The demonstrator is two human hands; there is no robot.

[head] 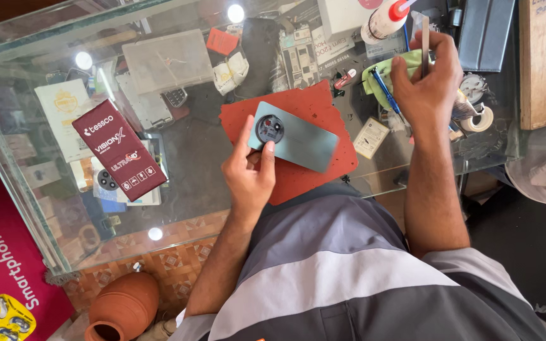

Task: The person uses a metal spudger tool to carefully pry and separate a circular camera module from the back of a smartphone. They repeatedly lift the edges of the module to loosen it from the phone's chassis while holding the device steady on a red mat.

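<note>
My left hand [248, 172] holds a grey-green smartphone [298, 139] by its end, back side up, with the round camera module under my thumb and finger. The phone lies over a red mat [317, 104] on the glass counter. My right hand [428, 82] is further back and to the right, gripping a thin flat metal tool [424, 35] upright between the fingers. Beneath that hand lie a green cloth [406, 63] and a blue-handled tool [383, 88].
The glass counter [184, 158] carries a maroon phone box [120, 150], a white squeeze bottle with a red cap [383, 17], a tape roll [478, 120], a small card [371, 137] and loose parts. A clay pot [124, 306] stands on the floor at the left.
</note>
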